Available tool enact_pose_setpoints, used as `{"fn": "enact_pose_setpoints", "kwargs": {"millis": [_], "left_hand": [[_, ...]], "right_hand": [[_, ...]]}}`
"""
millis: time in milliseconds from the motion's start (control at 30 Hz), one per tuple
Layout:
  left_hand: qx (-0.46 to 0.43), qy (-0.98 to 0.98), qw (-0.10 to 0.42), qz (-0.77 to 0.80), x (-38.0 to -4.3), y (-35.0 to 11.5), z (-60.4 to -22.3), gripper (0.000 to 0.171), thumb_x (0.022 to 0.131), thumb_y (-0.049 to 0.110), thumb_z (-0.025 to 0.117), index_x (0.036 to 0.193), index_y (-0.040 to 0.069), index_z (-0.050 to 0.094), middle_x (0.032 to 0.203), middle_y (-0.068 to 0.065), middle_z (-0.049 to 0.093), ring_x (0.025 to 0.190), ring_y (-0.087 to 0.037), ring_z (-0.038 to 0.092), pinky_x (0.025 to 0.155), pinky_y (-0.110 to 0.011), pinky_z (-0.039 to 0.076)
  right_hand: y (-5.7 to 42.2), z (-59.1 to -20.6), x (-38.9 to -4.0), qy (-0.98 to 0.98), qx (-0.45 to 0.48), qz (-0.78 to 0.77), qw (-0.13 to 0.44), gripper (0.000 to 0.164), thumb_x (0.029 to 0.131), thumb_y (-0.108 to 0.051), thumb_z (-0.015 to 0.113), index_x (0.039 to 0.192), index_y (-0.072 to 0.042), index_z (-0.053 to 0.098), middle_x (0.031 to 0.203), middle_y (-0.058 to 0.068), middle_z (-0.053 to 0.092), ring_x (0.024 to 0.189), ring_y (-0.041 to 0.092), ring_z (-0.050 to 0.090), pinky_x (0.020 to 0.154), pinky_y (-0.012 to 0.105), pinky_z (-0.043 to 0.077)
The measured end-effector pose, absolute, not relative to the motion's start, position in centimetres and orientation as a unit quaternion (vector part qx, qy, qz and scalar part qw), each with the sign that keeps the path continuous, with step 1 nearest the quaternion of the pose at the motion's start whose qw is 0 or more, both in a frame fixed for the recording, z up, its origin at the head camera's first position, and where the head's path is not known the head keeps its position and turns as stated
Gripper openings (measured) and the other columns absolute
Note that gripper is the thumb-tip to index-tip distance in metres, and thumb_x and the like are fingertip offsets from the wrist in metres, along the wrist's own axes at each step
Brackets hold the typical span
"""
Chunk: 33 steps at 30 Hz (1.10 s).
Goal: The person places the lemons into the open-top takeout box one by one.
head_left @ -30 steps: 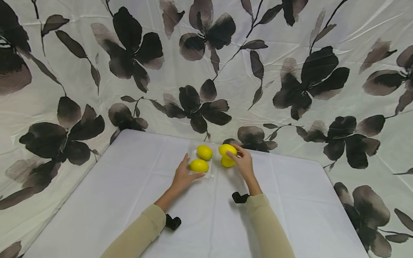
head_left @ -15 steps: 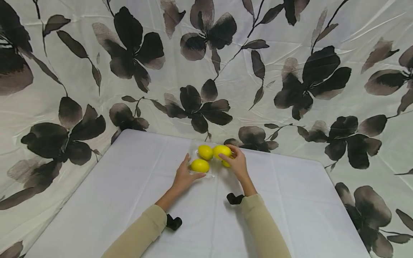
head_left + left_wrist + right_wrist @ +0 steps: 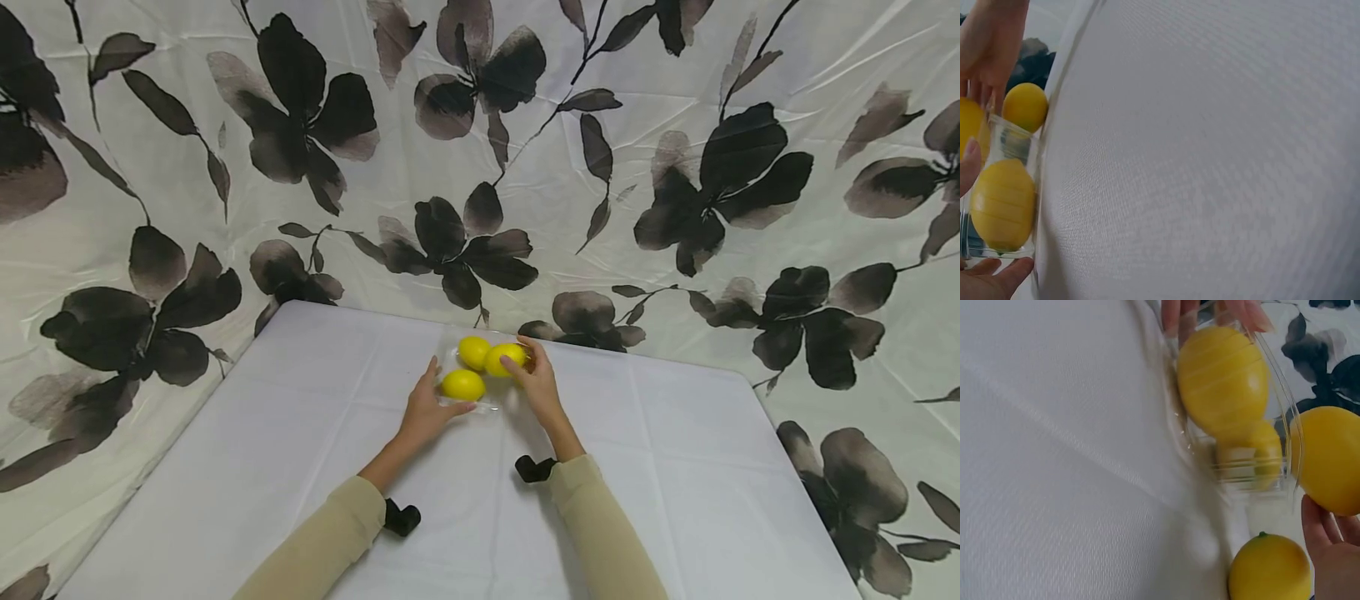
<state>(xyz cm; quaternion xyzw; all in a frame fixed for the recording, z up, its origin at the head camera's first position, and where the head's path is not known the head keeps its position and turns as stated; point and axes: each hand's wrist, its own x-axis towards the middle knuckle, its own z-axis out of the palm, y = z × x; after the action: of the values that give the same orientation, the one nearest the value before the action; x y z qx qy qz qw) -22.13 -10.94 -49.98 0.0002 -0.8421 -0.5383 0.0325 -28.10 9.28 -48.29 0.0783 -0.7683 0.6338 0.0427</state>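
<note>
A clear plastic box (image 3: 489, 407) sits at the far part of the table with two yellow lemons inside, a back lemon (image 3: 473, 352) and a front lemon (image 3: 462, 386). My left hand (image 3: 429, 410) holds the box's left end, thumb along the near side and fingers at the far side. In my right hand (image 3: 542, 390) is another lemon (image 3: 503, 360), pinched between thumb and fingers, over the box's right side. The right wrist view shows it at the upper rim (image 3: 1297, 447). A loose lemon (image 3: 1270, 570) rests outside the box, hidden behind my right hand in the head view.
White cloth covers the table (image 3: 337, 433), whose back edge runs just behind the box. Behind it hangs a floral-print curtain (image 3: 570, 192). Each wrist carries a black camera mount, the left mount (image 3: 402, 518) and the right mount (image 3: 534, 469).
My right hand has carried its lemon leftward, from above the loose lemon to the box's right side beside the back lemon. The left hand has stayed at the box.
</note>
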Motion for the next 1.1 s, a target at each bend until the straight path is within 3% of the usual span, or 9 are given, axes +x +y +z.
{"fn": "enact_pose_setpoints", "kwargs": {"millis": [100, 200, 400, 667, 867, 1100], "left_hand": [[0.001, -0.843, 0.033, -0.537, -22.1, -10.9, -50.0, 0.112, 0.077, 0.03, 0.086, 0.158, 0.003, 0.014, 0.157, -0.023, 0.033, 0.146, -0.041, 0.029, 0.118, -0.056, 0.027], [0.003, -0.844, 0.03, -0.536, -22.0, -10.8, -49.9, 0.111, 0.077, 0.03, 0.086, 0.158, 0.003, 0.013, 0.157, -0.023, 0.033, 0.146, -0.041, 0.028, 0.119, -0.056, 0.026], [0.0, -0.843, 0.031, -0.536, -22.0, -10.7, -49.7, 0.109, 0.079, 0.028, 0.085, 0.157, 0.002, 0.013, 0.157, -0.024, 0.032, 0.145, -0.042, 0.03, 0.117, -0.056, 0.029], [-0.003, -0.846, 0.034, -0.532, -22.1, -10.8, -50.1, 0.11, 0.078, 0.029, 0.085, 0.157, 0.001, 0.014, 0.155, -0.025, 0.034, 0.142, -0.042, 0.036, 0.116, -0.054, 0.033], [-0.011, -0.841, 0.037, -0.54, -22.1, -10.9, -50.3, 0.111, 0.078, 0.028, 0.085, 0.157, 0.0, 0.013, 0.155, -0.027, 0.034, 0.142, -0.042, 0.036, 0.116, -0.055, 0.032], [-0.013, -0.841, 0.042, -0.539, -22.2, -10.9, -50.1, 0.11, 0.077, 0.028, 0.086, 0.156, -0.002, 0.015, 0.154, -0.028, 0.035, 0.142, -0.043, 0.036, 0.116, -0.056, 0.031]], "right_hand": [[8.9, -48.5, -28.1, -0.758, 0.084, 0.645, 0.05, 0.054, 0.089, -0.023, 0.075, 0.135, -0.003, 0.055, 0.134, 0.015, 0.059, 0.12, 0.03, 0.059, 0.103, 0.037, 0.051], [8.6, -48.7, -27.8, -0.762, 0.097, 0.637, 0.057, 0.047, 0.09, -0.022, 0.073, 0.132, -0.005, 0.06, 0.133, 0.014, 0.061, 0.121, 0.029, 0.061, 0.103, 0.038, 0.051], [8.2, -48.4, -27.2, -0.766, 0.127, 0.629, 0.041, 0.046, 0.099, -0.021, 0.06, 0.141, -0.003, 0.053, 0.143, 0.018, 0.055, 0.129, 0.03, 0.055, 0.109, 0.04, 0.045], [8.0, -45.4, -24.9, -0.757, 0.173, 0.629, 0.016, 0.05, 0.091, -0.007, 0.069, 0.135, 0.008, 0.052, 0.136, 0.027, 0.056, 0.126, 0.039, 0.054, 0.109, 0.05, 0.044], [8.3, -46.2, -24.8, -0.737, 0.193, 0.647, 0.008, 0.045, 0.088, 0.0, 0.07, 0.129, 0.012, 0.055, 0.131, 0.028, 0.058, 0.125, 0.041, 0.055, 0.111, 0.049, 0.042], [8.6, -48.3, -26.0, -0.738, 0.195, 0.646, 0.015, 0.045, 0.091, -0.007, 0.071, 0.13, 0.009, 0.057, 0.132, 0.027, 0.059, 0.124, 0.041, 0.055, 0.111, 0.049, 0.042]]}}
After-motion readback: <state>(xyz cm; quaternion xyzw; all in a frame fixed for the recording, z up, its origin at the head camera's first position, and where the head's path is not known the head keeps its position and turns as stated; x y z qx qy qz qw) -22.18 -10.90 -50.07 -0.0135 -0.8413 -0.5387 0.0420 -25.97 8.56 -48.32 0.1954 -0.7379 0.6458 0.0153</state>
